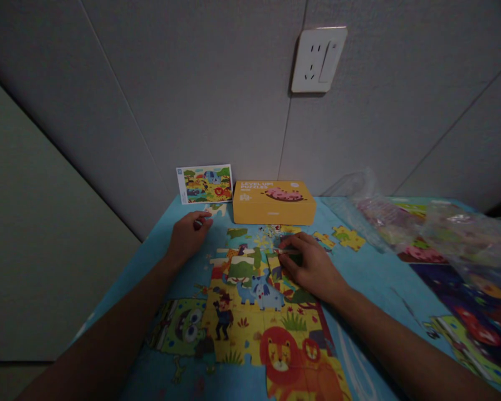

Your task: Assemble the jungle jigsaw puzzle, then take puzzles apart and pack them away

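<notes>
My left hand (188, 236) is curled, thumb and fingertips close together, with nothing visible in it. Just beyond its fingertips lies a loose puzzle piece (216, 209). My right hand (311, 264) pinches a puzzle piece (287, 252) edge-on at the upper right of the partly joined jigsaw puzzle (250, 328). The jigsaw shows lions, a blue elephant and a person in a hat on yellow ground. A green and white piece (241, 268) lies on top of the joined part, and another green piece (237, 234) lies above it.
A yellow puzzle box (274, 211) stands against the wall beside a picture card (206, 185). Yellow pieces (348, 238) lie right of the box. Clear plastic bags (401, 223) and a dark printed sheet (471, 312) are at the right. The blue cartoon-print tablecloth (371, 289) covers the table.
</notes>
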Demonstrator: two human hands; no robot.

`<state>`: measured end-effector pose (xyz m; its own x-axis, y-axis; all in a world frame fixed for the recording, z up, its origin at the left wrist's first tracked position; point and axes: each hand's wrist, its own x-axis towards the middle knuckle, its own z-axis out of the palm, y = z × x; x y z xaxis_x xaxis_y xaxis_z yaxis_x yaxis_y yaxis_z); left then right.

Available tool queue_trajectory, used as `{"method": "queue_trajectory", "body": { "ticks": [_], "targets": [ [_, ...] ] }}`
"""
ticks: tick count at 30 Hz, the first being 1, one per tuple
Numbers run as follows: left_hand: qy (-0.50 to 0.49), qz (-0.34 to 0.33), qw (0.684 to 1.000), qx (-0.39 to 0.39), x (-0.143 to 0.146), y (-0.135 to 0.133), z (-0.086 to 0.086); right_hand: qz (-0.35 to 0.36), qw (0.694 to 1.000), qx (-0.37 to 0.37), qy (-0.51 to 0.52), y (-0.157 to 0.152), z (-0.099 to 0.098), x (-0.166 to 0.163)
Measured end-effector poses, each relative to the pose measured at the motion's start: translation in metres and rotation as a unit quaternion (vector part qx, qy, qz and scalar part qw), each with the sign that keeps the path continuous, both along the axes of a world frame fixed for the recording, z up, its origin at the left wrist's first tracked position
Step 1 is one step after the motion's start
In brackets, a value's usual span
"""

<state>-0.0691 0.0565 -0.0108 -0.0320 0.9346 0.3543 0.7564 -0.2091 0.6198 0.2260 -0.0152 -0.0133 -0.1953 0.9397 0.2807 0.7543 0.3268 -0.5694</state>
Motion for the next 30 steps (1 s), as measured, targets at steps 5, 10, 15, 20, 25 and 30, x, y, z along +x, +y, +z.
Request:
{"method": "queue_trajectory", "body": {
  "ticks": [5, 10, 15, 20, 25, 30],
  "targets": [
    [0.05, -0.067, 0.996, 0.024, 0.004, -0.003, 0.002, -0.004, 1.0, -0.004, 0.005, -0.001, 0.001, -0.002],
    [0.097, -0.244, 0.964, 0.049, 0.009, -0.01, 0.001, -0.072, 0.995, 0.055, -0.029, 0.008, 0.006, 0.015],
    [0.159, -0.298, 0.941, 0.033, 0.011, -0.011, -0.008, -0.185, 0.972, 0.113, -0.087, 0.022, 0.009, 0.047],
    [0.187, -0.28, 0.942, 0.013, 0.016, -0.008, -0.014, -0.132, 0.984, 0.105, -0.056, 0.016, 0.01, 0.035],
    [0.181, -0.251, 0.951, 0.008, 0.019, -0.008, -0.011, 0.046, 0.995, 0.083, -0.012, -0.005, 0.018, 0.002],
    [0.184, -0.219, 0.958, -0.005, 0.021, -0.01, -0.009, 0.138, 0.988, 0.064, -0.012, -0.012, 0.019, -0.009]
  ]
}}
